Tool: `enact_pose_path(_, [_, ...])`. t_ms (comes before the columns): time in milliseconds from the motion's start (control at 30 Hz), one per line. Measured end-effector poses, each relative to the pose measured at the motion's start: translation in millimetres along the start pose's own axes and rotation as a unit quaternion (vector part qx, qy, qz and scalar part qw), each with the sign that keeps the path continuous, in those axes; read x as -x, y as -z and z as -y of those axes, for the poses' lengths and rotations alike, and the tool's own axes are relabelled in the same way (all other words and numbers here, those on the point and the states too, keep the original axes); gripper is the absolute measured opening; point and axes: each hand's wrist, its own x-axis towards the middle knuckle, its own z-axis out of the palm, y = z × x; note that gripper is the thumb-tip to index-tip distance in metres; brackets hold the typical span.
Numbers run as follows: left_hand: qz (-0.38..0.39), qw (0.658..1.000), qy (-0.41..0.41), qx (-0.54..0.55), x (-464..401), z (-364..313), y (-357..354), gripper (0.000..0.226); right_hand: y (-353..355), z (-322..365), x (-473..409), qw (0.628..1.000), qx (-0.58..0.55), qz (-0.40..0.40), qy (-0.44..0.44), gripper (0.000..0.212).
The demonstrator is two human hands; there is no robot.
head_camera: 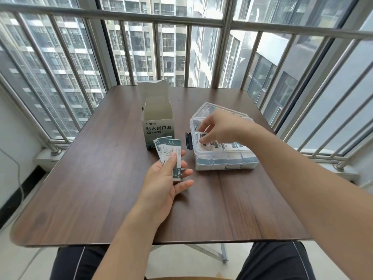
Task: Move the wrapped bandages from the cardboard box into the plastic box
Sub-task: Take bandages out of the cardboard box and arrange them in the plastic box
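Setting: a dark wood-grain counter point(101, 178) stood against a metal railing point(181, 23) and windows, with high-rise blocks beyond the glass.

Cardboard box: the cardboard box point(158, 126) stood upright at the far middle of the counter, top flap open and raised, green and white print with Chinese characters on its near face. Its inside could not be seen.

Plastic box: the clear plastic box point(222, 158) sat just right of the cardboard box, apart from it, lid tilted back behind. A dark latch point(188, 140) hung at its left end. Rows of wrapped bandages already lay inside, green edges showing through the near wall.

Left hand: the left hand point(167, 178) was held palm up, low over the counter in front of the cardboard box. It gripped a fanned bundle of wrapped bandages point(168, 153), thumb pressed across the top strip, fingers curled beneath. The strips were white with green ends, and their far ends overlapped the lower front of the cardboard box in view.

Right hand: the right hand point(220, 128) reached over the open plastic box from the right. Thumb and fingertips pinched a single wrapped bandage point(201, 136), held at the box's left part, at or just above the stacked strips; whether it touched them could not be told.

Person: bare forearms and dark trousers point(278, 261) showed at the near edge.
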Motion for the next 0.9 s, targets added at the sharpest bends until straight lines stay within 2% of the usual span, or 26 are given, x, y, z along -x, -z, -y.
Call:
enact_pose_path(133, [0.001, 1.000, 0.001, 0.002, 0.6, -0.1, 0.6, 0.024, -1.1, 1.2, 2.0, 1.000, 0.006, -0.006, 0.007, 0.030])
enact_pose_path(300, [0.003, 1.000, 0.001, -0.002, 1.1, -0.8, 0.4, 0.023, -3.6, 3.1, 4.1, 0.998, -0.057, 0.016, -0.014, 0.042])
enact_pose_path(467, [0.003, 1.000, -0.001, -0.003, 2.3, -2.1, 0.1, 0.025, -5.5, 8.6, 11.8, 0.996, -0.083, 0.019, -0.021, 0.039])
enact_pose_path(600, [0.003, 1.000, 0.001, 0.014, 7.6, -7.8, -3.4, 0.041, -0.1, 13.9, 19.0, 0.996, -0.090, 0.022, -0.019, 0.034])
enact_pose_path(667, [0.003, 1.000, -0.008, 0.026, 11.3, -11.0, -6.2, 0.040, 10.5, 17.9, 27.1, 0.995, -0.095, -0.011, -0.001, 0.029])
enact_pose_path(767, [0.015, 0.999, -0.033, 0.032, 17.8, -16.3, -10.8, 0.028, 25.0, 25.2, 46.8, 0.984, -0.146, -0.092, 0.041, 0.022])
enact_pose_path(800, [0.025, 0.998, -0.041, 0.032, 20.3, -18.3, -12.8, 0.024, 25.6, 28.4, 54.8, 0.980, -0.165, -0.093, 0.055, 0.021])
enact_pose_path(900, [0.067, 0.996, -0.061, 0.014, 27.2, -22.7, -21.2, 0.023, 10.1, 37.0, 75.5, 0.976, -0.196, -0.029, 0.089, 0.021])
